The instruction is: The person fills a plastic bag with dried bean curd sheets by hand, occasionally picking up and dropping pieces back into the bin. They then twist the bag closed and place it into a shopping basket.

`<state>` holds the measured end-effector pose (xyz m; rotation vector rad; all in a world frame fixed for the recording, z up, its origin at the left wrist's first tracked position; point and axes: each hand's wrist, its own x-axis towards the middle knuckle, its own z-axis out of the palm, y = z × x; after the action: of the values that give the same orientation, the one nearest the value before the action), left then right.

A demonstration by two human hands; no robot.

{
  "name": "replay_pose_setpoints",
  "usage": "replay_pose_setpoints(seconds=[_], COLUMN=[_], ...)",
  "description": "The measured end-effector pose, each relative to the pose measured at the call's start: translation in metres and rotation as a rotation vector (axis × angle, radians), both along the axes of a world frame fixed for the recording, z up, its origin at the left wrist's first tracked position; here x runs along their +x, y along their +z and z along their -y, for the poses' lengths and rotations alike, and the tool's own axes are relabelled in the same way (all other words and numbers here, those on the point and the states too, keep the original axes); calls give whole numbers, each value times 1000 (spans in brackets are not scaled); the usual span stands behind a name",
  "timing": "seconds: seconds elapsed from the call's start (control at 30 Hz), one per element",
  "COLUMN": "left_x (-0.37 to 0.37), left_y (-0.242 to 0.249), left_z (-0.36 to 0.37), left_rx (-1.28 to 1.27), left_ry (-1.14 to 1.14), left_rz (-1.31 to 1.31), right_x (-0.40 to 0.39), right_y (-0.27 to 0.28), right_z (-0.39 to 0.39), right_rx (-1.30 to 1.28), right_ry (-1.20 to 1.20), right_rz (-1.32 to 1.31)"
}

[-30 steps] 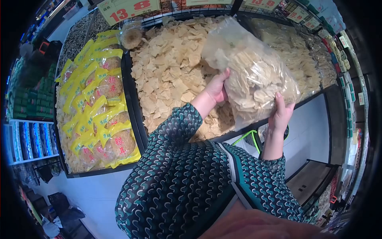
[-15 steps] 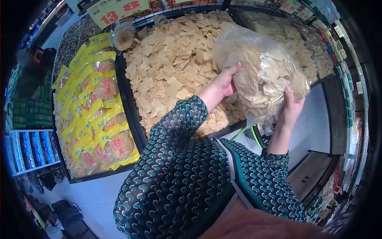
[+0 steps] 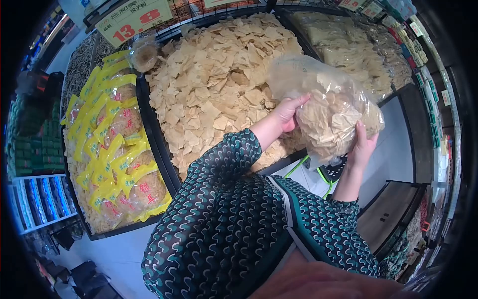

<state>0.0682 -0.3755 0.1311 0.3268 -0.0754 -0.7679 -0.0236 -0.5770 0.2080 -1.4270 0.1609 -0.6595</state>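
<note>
I'm gripping a clear plastic bag point(image 3: 326, 107) of pale dried chips with both hands. My left hand point(image 3: 288, 112) is pressing its left side, fingers closed on the plastic. My right hand point(image 3: 362, 147) is cupping it from below right, fingers curled up against it. The bag is hanging above the front edge of the black bin point(image 3: 158, 144), which is heaped with loose chips point(image 3: 214, 84). Yellow packets point(image 3: 117, 144) are filling the bin left of it. A price sign point(image 3: 132, 20) is standing behind.
</note>
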Motion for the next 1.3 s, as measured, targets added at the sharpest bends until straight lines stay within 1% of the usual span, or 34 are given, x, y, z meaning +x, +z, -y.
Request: replay_pose_setpoints(seconds=[0.03,0.1,0.13,0.17,0.2,0.23,0.27,0.37,0.4,0.43,0.5,0.53,0.57,0.63,0.67,0.7,0.77,0.8,0.83,0.87,0.9,0.93,0.97,1.0,1.07,1.1,1.17,1.2,1.23,1.3], left_x=[2,-10,-12,-15,-18,-18,-17,-9,-8,-5,-1,11,5,6,3,8,17,19,17,20,18,13,19,28,41,39,34,33,36,41], left_y=[6,16,19,24,31,38,43,41,40,40,38,29,33,60,60,57,46,54,52,53,62,68,66,62,59,61,61,57,54,45], left_z=[-4,-17,-24,-34,-45,-55,-64,-98,-103,-108,-119,-122,-122,-125,-124,-123,-117,-115,-110,-107,-104,-96,-90,-84,-74,-67,-55,-50,-45,-33], left_rx=[-8,-17,-8,-3,-58,-115,-91,-56,-77,-80,-36,-99,-99,-126,-157,-165,-162,-108,-109,-127,-144,-100,-98,-92,-103,-106,-102,-53,-46,-53], left_ry=[6,121,176,178,221,266,339,375,466,481,551,493,497,504,518,528,483,441,432,406,384,439,439,399,266,264,323,308,302,185], left_rz=[12,61,79,77,111,148,182,166,206,216,129,107,98,45,115,118,74,10,9,59,108,69,65,56,-14,-6,94,64,54,33], right_x=[4,1,0,1,6,13,20,45,48,52,60,69,78,82,77,71,80,89,94,90,82,77,73,79,96,94,87,75,79,94], right_y=[3,16,25,34,43,47,47,56,61,66,74,76,79,83,90,94,90,89,89,91,96,99,101,98,94,92,91,97,93,79], right_z=[0,-21,-29,-39,-50,-56,-59,-84,-95,-108,-127,-129,-132,-129,-133,-137,-127,-120,-114,-111,-113,-112,-109,-102,-79,-71,-68,-80,-73,-38], right_rx=[-8,38,38,43,36,26,-66,-119,-128,-130,-126,-202,-230,-167,-127,-85,-134,-201,-269,-277,-213,-198,-181,-177,-387,-389,-195,-145,-138,-331], right_ry=[6,74,105,107,148,191,232,320,336,350,399,405,417,462,463,460,470,458,448,420,391,389,385,380,270,266,306,289,283,135], right_rz=[12,125,135,132,155,181,176,180,186,196,239,202,171,236,289,330,337,273,220,242,292,310,320,307,105,113,236,290,280,-16])
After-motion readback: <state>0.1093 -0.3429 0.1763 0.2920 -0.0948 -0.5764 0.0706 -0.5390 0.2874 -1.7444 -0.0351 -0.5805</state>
